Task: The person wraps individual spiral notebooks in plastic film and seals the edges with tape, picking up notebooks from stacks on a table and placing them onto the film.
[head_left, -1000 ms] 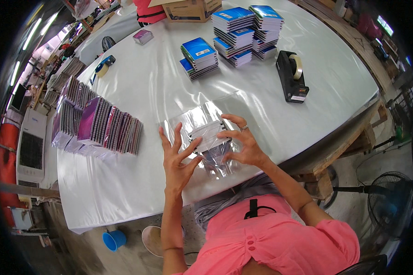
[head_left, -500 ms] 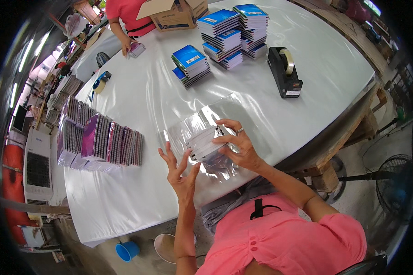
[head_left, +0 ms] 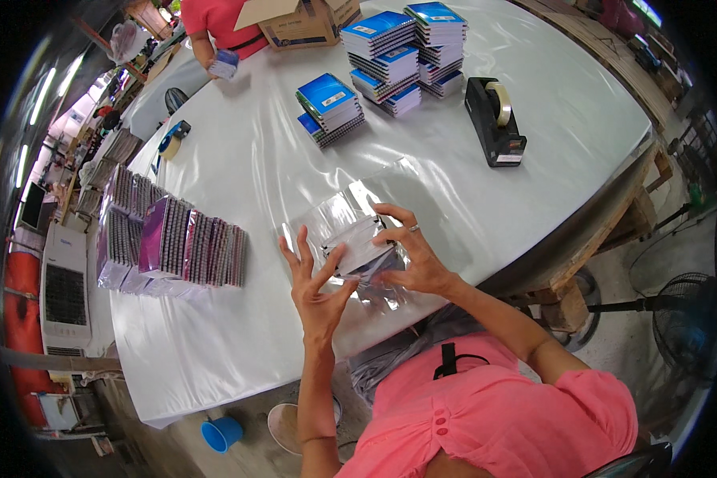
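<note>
A small bundle of spiral notebooks (head_left: 357, 245), its white page edges showing, sits on clear plastic film (head_left: 331, 217) at the near side of the white table. My right hand (head_left: 418, 259) grips the bundle's right end, with index and middle fingers on its edge and the thumb low on the near side. Spread fingers of my left hand (head_left: 317, 299) are at the bundle's left end, thumb toward its near edge. Whether the film wraps all around the bundle I cannot tell.
Purple spiral notebooks (head_left: 167, 239) stand in rows at left. Blue-covered notebooks (head_left: 327, 103) are stacked at the far middle, near a black tape dispenser (head_left: 494, 123). Another tape dispenser (head_left: 171, 142) lies far left. Across the table a co-worker (head_left: 223, 32) holds notebooks beside a cardboard box (head_left: 299, 28).
The bundle has tipped so its edges look flatter, and my right thumb has moved down to the near side. My left fingers have shifted rightward. The co-worker has raised the notebooks in hand.
</note>
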